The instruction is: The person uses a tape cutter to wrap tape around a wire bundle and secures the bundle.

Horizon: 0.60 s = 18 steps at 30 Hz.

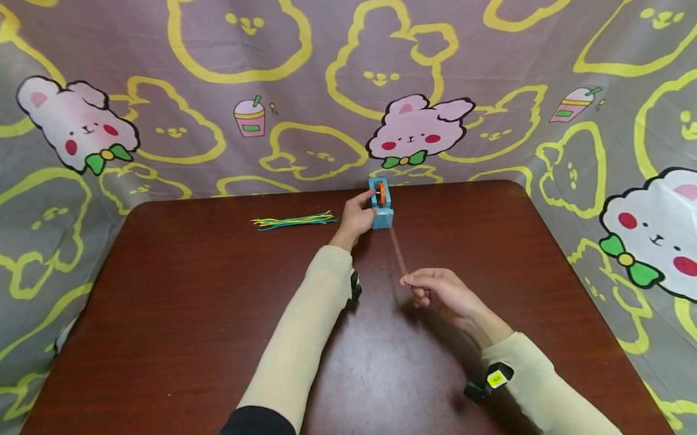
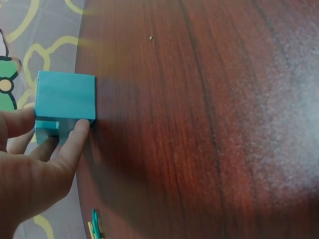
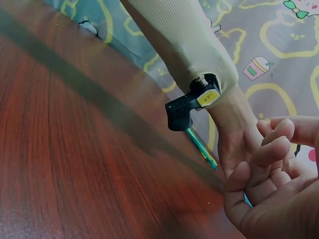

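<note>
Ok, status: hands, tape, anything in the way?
Left hand holding tape dispenser. Right hand pinching tape strip running from it. Coloured strands left of dispenser, not in the way.

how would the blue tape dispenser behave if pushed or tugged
The blue tape dispenser probably won't roll, as its body is boxy. It may slide if the right hand pulls harder, since the tape strip runs straight from it to that hand. It seems stiff, with no visible bending where the left hand grips it.
</note>
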Available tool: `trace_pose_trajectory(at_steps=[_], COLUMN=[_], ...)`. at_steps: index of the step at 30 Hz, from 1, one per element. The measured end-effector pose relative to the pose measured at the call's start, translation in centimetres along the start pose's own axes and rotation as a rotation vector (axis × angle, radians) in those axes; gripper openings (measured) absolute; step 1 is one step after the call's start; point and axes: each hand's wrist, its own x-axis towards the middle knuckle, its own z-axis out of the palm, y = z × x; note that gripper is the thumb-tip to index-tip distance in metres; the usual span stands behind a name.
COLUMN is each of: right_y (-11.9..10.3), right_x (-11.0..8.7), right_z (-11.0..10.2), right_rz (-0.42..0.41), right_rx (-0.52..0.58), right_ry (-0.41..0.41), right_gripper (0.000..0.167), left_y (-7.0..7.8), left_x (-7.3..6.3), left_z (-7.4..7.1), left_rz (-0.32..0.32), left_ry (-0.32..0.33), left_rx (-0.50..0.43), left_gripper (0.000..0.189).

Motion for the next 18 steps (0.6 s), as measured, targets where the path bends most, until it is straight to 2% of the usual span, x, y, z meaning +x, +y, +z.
trace_pose_trajectory(at_steps=[8, 13, 18], right_y=[0.6, 1.0, 1.2], right_x=[-0.2, -0.7, -1.4], right_z=[0.2, 0.1, 0.0], right_rz=[-0.015, -0.013, -0.022], right_rx=[-0.016, -0.011, -0.017], right_ry=[-0.046, -0.047, -0.055], right_gripper=[0.021, 0.02, 0.023], left_y=[-0.1, -0.2, -0.2], left_x=[-0.1, 0.2, 0.3], left_z=[-0.7, -0.3, 0.1], left_rz=[-0.019, -0.022, -0.024], left_ry=[0.013, -0.018, -0.019], left_rx=[0.017, 0.019, 0.02], left_gripper=[0.055, 0.056, 0.056])
